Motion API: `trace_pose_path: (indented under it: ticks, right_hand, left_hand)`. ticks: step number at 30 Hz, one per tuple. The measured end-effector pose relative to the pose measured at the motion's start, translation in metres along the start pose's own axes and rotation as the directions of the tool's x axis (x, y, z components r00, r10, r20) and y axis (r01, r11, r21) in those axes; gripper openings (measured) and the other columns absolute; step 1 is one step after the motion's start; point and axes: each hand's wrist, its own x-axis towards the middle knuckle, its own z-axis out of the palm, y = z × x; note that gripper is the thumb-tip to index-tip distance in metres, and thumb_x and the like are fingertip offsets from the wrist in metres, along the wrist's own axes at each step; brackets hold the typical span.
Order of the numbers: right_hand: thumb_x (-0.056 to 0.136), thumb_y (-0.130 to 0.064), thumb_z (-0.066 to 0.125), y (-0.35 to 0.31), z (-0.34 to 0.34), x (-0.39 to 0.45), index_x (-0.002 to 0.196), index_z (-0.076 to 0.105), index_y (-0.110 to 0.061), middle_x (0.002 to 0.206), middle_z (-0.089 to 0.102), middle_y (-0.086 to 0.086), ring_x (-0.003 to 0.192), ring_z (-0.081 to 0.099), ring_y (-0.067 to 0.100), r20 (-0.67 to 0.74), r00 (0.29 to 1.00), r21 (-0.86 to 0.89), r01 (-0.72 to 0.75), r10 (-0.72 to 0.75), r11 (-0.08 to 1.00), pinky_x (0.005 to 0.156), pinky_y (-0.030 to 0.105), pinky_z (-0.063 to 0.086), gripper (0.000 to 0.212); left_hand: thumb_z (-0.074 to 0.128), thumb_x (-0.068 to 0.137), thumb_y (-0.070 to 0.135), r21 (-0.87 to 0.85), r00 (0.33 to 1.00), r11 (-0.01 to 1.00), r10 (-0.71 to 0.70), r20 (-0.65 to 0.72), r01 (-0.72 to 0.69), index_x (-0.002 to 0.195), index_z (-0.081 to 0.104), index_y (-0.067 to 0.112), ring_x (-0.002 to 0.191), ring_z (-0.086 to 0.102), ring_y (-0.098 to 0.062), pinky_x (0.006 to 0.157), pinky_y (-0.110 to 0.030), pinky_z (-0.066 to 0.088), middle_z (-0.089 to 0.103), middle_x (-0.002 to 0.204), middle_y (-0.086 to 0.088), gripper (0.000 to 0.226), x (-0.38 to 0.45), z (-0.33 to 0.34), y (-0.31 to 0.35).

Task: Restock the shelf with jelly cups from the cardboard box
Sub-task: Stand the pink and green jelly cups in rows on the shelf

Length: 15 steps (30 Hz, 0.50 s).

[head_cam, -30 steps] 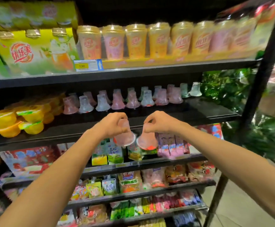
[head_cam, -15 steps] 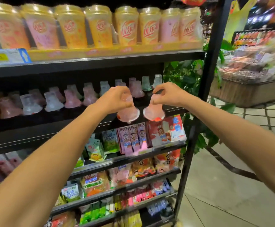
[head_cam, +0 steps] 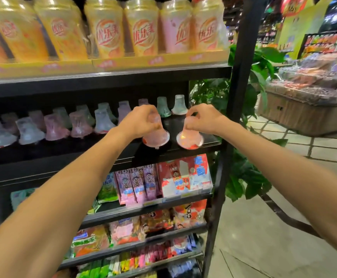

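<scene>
Your left hand [head_cam: 141, 121] and right hand [head_cam: 205, 120] each pinch a light, slippery pink plastic jelly cup [head_cam: 155, 138] by its narrow base; grip there.

I stand before a black metal rack [head_cam: 242, 81] in a dim store, tall drink cups [head_cam: 107, 29] blurred along its top tier and snack packets [head_cam: 163, 181] crowding the tiers below. Beyond the rack's right post grows a leafy green plant [head_cam: 246, 177]. Past it the pale tiled floor [head_cam: 264, 237] runs to a wooden bin [head_cam: 304, 115] heaped with wrapped goods.
</scene>
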Motion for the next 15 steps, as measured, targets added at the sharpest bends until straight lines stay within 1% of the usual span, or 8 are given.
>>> trace_pose_path:
  ticks: [2,4,6,8,10,11,13,15]
  right_hand:
    - [0.081,-0.027,0.066,0.008,0.004,0.011,0.113,0.068,-0.019,0.108,0.060,0.008,0.091,0.061,0.022,-0.002,1.000,0.018,-0.009,0.009,1.000,0.070,0.026,0.043,0.034]
    - [0.083,-0.028,0.063,0.009,0.009,0.022,0.117,0.065,-0.020,0.117,0.057,0.006,0.100,0.058,0.023,-0.014,1.000,0.017,-0.019,0.019,1.000,0.077,0.028,0.045,0.035]
    - [0.083,-0.027,0.060,0.009,0.013,0.034,0.118,0.064,-0.018,0.117,0.058,0.005,0.103,0.059,0.024,-0.035,0.998,0.002,-0.045,0.045,0.999,0.085,0.033,0.052,0.036]
    - [0.083,-0.023,0.057,0.011,0.016,0.046,0.107,0.067,-0.011,0.104,0.064,0.008,0.092,0.063,0.027,-0.054,0.995,0.001,-0.081,0.081,0.997,0.077,0.035,0.055,0.029]
    - [0.087,-0.021,0.055,0.015,0.018,0.058,0.090,0.063,-0.005,0.087,0.061,0.008,0.086,0.061,0.028,-0.065,0.992,-0.047,-0.116,0.112,0.992,0.065,0.031,0.047,0.018]
    - [0.090,-0.022,0.055,0.018,0.020,0.063,0.087,0.060,-0.004,0.081,0.056,0.007,0.089,0.060,0.030,-0.048,0.992,-0.091,-0.119,0.115,0.989,0.067,0.030,0.042,0.019]
    - [0.092,-0.026,0.054,0.029,0.024,0.076,0.091,0.059,-0.009,0.084,0.056,0.005,0.101,0.057,0.029,-0.035,0.995,-0.149,-0.101,0.097,0.984,0.074,0.032,0.040,0.018]
    - [0.086,-0.028,0.054,0.041,0.031,0.093,0.082,0.057,-0.020,0.092,0.063,0.001,0.090,0.057,0.025,-0.045,0.996,-0.123,-0.085,0.080,0.989,0.069,0.029,0.040,0.009]
  left_hand:
    - [0.072,0.084,0.030,-0.014,0.999,0.999,-0.036,-0.005,0.036,0.122,0.060,0.008,0.112,0.058,-0.024,0.085,-0.032,0.046,0.062,0.122,-0.008,0.045,0.010,0.005,0.004]
    - [0.071,0.085,0.030,-0.016,0.997,0.997,-0.072,0.009,0.072,0.126,0.059,0.010,0.112,0.060,-0.023,0.088,-0.033,0.050,0.063,0.123,-0.006,0.047,0.022,0.010,0.005]
    - [0.067,0.088,0.031,0.040,0.993,0.993,-0.111,0.039,0.110,0.126,0.059,0.011,0.108,0.061,-0.025,0.085,-0.032,0.050,0.065,0.117,-0.006,0.044,0.035,0.016,0.004]
    - [0.061,0.092,0.033,0.106,0.980,0.979,-0.183,0.079,0.174,0.122,0.062,0.008,0.106,0.061,-0.029,0.083,-0.031,0.046,0.066,0.115,-0.008,0.039,0.049,0.023,-0.001]
    - [0.057,0.093,0.035,0.146,0.964,0.965,-0.237,0.123,0.218,0.122,0.062,0.009,0.109,0.059,-0.031,0.086,-0.031,0.045,0.064,0.121,-0.011,0.040,0.066,0.032,-0.007]
    - [0.058,0.093,0.036,0.159,0.956,0.959,-0.256,0.142,0.233,0.124,0.061,0.011,0.110,0.058,-0.030,0.086,-0.029,0.044,0.063,0.123,-0.009,0.040,0.075,0.035,-0.008]
    - [0.058,0.093,0.035,0.192,0.939,0.947,-0.292,0.183,0.257,0.125,0.058,0.014,0.112,0.057,-0.027,0.083,-0.026,0.041,0.060,0.123,-0.006,0.038,0.093,0.045,-0.008]
    - [0.055,0.095,0.032,0.249,0.932,0.935,-0.304,0.200,0.251,0.119,0.061,0.014,0.109,0.059,-0.026,0.085,-0.027,0.042,0.061,0.115,-0.004,0.030,0.106,0.055,-0.008]
